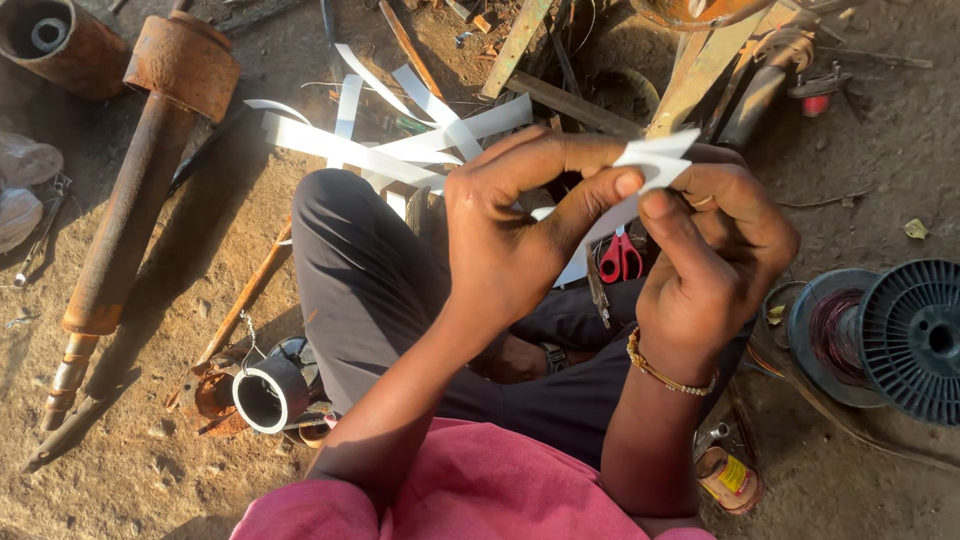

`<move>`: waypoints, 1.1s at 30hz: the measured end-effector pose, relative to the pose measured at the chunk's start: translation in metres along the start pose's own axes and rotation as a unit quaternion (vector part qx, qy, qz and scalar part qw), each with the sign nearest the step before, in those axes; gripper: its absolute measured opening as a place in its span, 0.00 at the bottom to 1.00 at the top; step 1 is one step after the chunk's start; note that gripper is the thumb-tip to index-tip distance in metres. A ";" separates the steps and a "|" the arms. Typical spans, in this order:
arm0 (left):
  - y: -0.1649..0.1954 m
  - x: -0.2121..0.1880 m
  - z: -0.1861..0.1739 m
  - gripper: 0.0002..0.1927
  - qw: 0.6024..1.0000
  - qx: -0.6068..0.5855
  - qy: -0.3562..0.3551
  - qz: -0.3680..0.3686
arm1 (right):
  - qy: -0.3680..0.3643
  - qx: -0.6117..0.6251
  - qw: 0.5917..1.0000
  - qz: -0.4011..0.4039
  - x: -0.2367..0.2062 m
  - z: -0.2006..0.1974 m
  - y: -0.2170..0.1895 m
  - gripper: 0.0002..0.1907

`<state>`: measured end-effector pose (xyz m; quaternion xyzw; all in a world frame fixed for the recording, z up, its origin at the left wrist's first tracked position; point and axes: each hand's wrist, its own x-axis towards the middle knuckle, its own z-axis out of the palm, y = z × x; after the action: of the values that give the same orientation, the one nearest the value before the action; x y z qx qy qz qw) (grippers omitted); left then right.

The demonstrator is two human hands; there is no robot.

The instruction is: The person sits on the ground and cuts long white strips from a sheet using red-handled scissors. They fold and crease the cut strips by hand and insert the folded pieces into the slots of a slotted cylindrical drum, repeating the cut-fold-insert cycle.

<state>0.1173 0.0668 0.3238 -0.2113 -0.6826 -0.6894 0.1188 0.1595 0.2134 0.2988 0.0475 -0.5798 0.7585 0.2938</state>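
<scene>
My left hand [515,225] and my right hand [715,255] meet in front of me, above my bent knee in dark trousers [365,275]. Both pinch one small white strip of paper-like sheet [655,165] between thumb and fingers. The strip's folded end sticks up above my right fingers. A beaded bracelet [668,375] circles my right wrist. Red-handled scissors [620,257] lie on the ground just below my hands.
Several long white strips [380,150] lie on the dirt beyond my knee. A rusty pipe-like shaft [130,215] lies at left, a short black-and-white tube [272,392] by my leg, a dark spool of copper wire [885,335] at right, a small tin [728,480] near it.
</scene>
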 end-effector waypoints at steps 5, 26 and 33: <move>0.009 0.000 -0.008 0.08 0.999 0.005 -0.033 0.028 | -0.008 0.052 0.999 0.005 -0.001 -0.005 -0.002 0.07; 0.014 -0.005 -0.015 0.08 0.998 0.056 -0.011 0.030 | 0.043 -0.015 0.999 0.018 -0.008 0.000 0.000 0.10; 0.019 -0.007 -0.017 0.09 0.998 0.056 -0.018 0.025 | 0.016 -0.005 0.999 0.031 -0.010 -0.002 0.003 0.07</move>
<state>0.1299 0.0486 0.3375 -0.2335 -0.7169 -0.6428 0.1357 0.1669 0.2114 0.2918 0.0161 -0.5803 0.7647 0.2798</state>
